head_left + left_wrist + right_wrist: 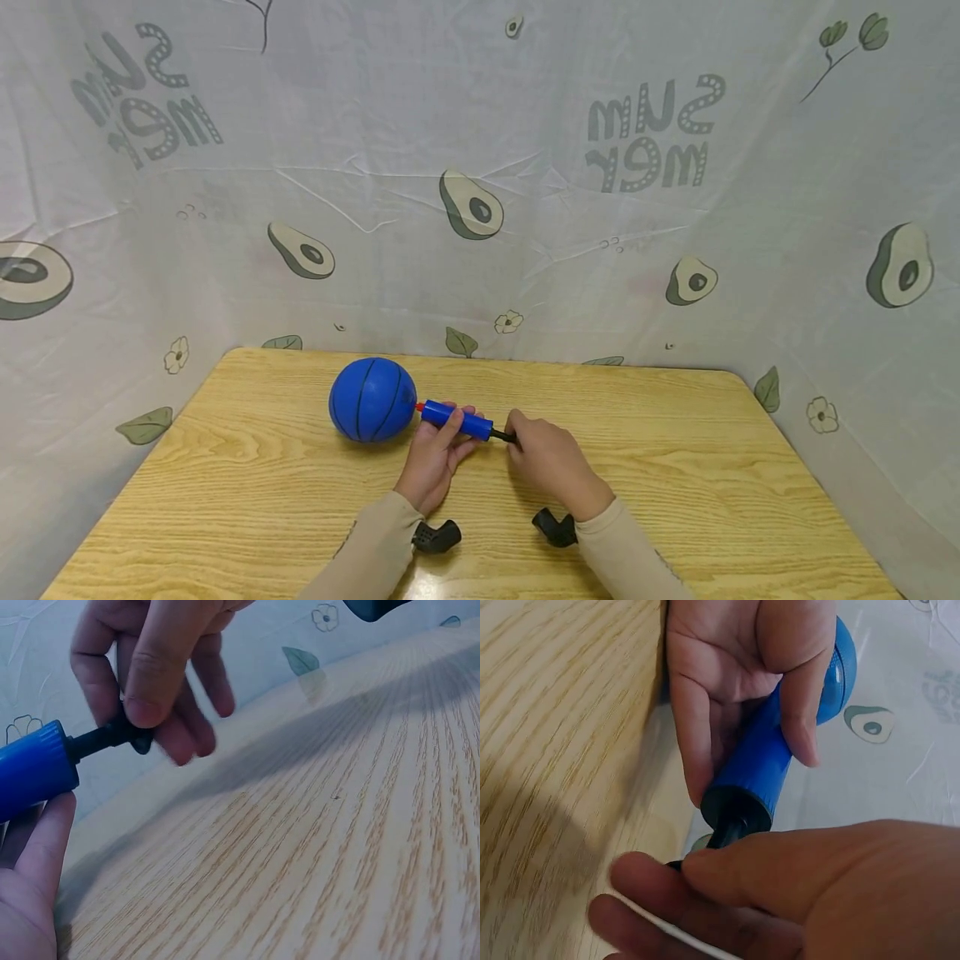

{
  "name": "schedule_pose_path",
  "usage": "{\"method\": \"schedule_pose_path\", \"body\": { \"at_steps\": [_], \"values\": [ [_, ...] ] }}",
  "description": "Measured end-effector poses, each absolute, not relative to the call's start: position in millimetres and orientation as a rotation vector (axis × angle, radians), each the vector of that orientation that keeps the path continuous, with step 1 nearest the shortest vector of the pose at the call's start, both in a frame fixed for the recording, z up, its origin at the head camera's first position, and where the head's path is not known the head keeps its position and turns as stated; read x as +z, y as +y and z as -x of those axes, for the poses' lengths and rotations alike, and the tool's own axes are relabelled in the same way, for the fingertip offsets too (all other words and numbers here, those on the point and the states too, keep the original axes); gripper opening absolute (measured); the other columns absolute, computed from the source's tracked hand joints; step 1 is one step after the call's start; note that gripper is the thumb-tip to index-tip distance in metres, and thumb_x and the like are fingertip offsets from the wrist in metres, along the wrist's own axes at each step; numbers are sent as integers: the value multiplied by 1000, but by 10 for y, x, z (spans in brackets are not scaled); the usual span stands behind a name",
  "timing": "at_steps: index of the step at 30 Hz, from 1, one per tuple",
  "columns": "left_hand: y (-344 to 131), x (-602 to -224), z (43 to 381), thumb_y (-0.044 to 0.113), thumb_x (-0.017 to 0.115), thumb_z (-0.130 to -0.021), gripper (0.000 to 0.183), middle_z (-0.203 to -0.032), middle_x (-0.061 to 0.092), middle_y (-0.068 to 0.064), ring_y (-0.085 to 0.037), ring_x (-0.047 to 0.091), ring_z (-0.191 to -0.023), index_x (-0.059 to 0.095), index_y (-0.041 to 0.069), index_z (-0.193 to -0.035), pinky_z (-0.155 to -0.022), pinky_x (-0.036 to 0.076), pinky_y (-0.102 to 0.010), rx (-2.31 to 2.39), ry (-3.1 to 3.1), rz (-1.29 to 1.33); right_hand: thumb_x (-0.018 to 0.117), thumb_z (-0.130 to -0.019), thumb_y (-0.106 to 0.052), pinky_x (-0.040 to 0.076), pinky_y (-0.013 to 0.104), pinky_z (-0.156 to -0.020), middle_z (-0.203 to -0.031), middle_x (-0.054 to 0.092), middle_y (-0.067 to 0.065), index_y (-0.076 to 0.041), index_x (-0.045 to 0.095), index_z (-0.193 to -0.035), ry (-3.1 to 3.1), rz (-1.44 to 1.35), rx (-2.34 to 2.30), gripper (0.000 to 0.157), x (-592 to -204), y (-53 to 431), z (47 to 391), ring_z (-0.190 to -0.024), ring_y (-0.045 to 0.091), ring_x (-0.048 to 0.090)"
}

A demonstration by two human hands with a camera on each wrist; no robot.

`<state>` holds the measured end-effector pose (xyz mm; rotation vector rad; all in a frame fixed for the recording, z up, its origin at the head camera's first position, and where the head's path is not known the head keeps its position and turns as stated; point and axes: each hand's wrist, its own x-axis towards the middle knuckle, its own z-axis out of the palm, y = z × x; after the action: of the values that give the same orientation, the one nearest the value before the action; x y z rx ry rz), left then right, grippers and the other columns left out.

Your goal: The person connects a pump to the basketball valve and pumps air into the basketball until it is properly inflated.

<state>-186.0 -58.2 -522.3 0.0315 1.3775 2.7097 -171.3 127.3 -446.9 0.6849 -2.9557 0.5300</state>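
A blue hand pump (457,420) with a black plunger rod and a red tip is held up between both hands. My left hand (437,454) grips its barrel, thumb on one side and fingers beneath. At the other end my right hand (551,458) pinches the black handle (133,733) between thumb and fingers. Part of the rod (97,741) shows between barrel and handle. The red tip (419,407) meets the right side of a blue ball (372,400) with dark seams. In the right wrist view the left hand (742,682) wraps the barrel, and the ball shows behind it.
The wood-grain table (712,467) extends under both arms. A pale cloth (390,108) printed with avocados and leaves hangs behind and along both sides. Black wrist-worn pieces (437,537) jut inward from both sleeves.
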Motion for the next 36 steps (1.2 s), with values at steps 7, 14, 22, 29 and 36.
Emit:
{"method": "schedule_pose_path", "body": {
  "at_steps": [7, 14, 22, 29, 36],
  "values": [
    [-562, -5213, 1851, 23, 53, -110, 47, -145, 49, -24, -25, 62, -127, 27, 0, -142, -103, 54, -40, 2725, 1363, -32, 69, -97, -6, 44, 33, -54, -79, 64, 1, -10, 61, -100, -3131, -472, 523, 10, -4431, 1403, 1702, -63, 15, 54],
    [-563, -5212, 1843, 22, 52, -111, 49, -148, 46, -26, -29, 59, -130, 25, 0, -145, -105, 54, -41, 2734, 1360, -22, 64, -96, -2, 38, 31, -50, -73, 59, 4, -6, 61, -103, -3239, -325, 443, 9, -4394, 1504, 1702, -57, 18, 49],
    [-581, -5229, 1846, 23, 56, -109, 50, -145, 49, -25, -30, 59, -131, 27, 1, -143, -104, 54, -41, 2742, 1373, -16, 66, -94, 0, 36, 31, -49, -70, 57, 5, -6, 59, -100, -3263, -332, 414, 11, -4391, 1521, 1714, -57, 19, 48],
    [-581, -5238, 1849, 24, 57, -109, 57, -150, 44, -29, -27, 61, -129, 23, 0, -147, -106, 52, -41, 2717, 1423, -22, 65, -95, 2, 31, 30, -51, -66, 52, 4, -5, 56, -97, -3155, -470, 492, 11, -4397, 1481, 1719, -55, 17, 43],
    [-583, -5237, 1854, 27, 58, -108, 63, -151, 42, -28, -28, 59, -131, 19, -1, -150, -109, 50, -43, 2707, 1445, -37, 66, -98, 1, 41, 32, -54, -69, 55, 2, -5, 54, -99, -3047, -693, 544, 14, -4414, 1388, 1723, -57, 14, 48]
  ]
}}
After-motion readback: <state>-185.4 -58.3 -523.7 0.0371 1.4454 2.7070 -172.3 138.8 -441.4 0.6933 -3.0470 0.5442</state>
